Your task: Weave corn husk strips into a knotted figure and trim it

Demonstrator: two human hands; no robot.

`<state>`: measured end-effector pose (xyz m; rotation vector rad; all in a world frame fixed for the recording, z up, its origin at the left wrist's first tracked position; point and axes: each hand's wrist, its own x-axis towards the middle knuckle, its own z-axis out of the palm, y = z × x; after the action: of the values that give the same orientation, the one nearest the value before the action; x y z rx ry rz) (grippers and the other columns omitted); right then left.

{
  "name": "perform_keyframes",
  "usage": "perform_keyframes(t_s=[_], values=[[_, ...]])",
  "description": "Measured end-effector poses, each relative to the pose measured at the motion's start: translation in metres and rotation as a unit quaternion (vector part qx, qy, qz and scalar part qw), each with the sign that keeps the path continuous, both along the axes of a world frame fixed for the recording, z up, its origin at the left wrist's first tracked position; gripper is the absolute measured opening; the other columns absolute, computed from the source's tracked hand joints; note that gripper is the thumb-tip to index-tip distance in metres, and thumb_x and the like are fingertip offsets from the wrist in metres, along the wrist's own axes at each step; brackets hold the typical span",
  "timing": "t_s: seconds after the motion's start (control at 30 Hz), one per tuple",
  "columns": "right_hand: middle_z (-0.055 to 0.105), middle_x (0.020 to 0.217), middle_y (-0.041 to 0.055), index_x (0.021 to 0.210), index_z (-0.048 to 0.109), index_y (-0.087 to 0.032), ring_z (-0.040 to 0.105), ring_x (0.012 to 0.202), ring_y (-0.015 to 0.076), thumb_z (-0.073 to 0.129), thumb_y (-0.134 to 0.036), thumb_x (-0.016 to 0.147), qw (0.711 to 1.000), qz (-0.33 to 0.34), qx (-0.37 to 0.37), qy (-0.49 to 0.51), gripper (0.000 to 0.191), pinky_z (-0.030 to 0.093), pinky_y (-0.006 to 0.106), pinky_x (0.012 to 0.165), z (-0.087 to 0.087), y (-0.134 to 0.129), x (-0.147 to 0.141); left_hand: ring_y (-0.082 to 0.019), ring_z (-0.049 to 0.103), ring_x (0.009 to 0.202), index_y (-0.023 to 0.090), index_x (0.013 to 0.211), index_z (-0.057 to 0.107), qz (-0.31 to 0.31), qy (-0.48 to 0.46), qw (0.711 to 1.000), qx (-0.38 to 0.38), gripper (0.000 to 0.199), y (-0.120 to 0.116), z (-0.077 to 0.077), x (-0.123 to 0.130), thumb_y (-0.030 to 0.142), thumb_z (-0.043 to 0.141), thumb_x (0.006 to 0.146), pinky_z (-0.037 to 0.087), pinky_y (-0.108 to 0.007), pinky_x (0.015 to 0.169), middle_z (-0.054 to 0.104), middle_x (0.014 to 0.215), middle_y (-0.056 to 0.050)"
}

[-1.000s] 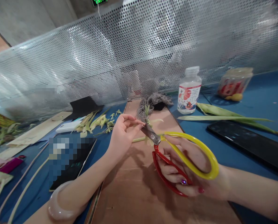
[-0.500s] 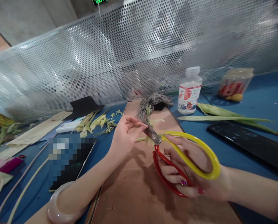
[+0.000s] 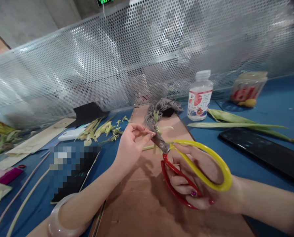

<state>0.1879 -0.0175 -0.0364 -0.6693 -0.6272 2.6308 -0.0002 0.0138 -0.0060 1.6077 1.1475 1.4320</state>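
Note:
My right hand (image 3: 186, 179) is wrapped round a pair of scissors (image 3: 200, 164) with one yellow handle and one red handle. The scissor blades point away to the upper left and look nearly closed. My left hand (image 3: 133, 143) is pinched, its fingertips right beside the blades; whatever lies between them is too small to make out. A thin pale green stalk (image 3: 148, 147) shows below the left fingertips, over the brown board (image 3: 137, 191). Just beyond the blades lie a bit of pale green leaf (image 3: 156, 116) and a bundle of grey cord (image 3: 160, 107).
On the blue table, dried leaves (image 3: 103, 130) and a dark phone (image 3: 75, 177) lie left. A labelled bottle (image 3: 200, 97), a glass jar (image 3: 248, 89), long green leaves (image 3: 236, 124) and a black phone (image 3: 260, 151) are right. A perforated metal screen (image 3: 127, 59) stands behind.
Almost nothing differs. The whole view has shifted very slightly, and both hands and the scissors keep nearly the same pose.

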Motion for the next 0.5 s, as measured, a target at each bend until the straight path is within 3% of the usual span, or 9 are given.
perform_keyframes(t_s=[0.5], values=[[0.03,0.054,-0.0034,0.065,0.04,-0.022,0.03,0.044,0.0101,0.051,-0.061,0.076,1.0,-0.006,0.004,0.008,0.041,0.011,0.017,0.031,-0.002,-0.0016,0.0003,-0.019,0.067,0.088,0.019,0.088,0.044,0.018,0.015,0.999,0.027,0.029,0.0039,-0.0022,-0.0041,0.023,0.068,0.074,0.047,-0.04,0.091,0.069,0.086,-0.005]])
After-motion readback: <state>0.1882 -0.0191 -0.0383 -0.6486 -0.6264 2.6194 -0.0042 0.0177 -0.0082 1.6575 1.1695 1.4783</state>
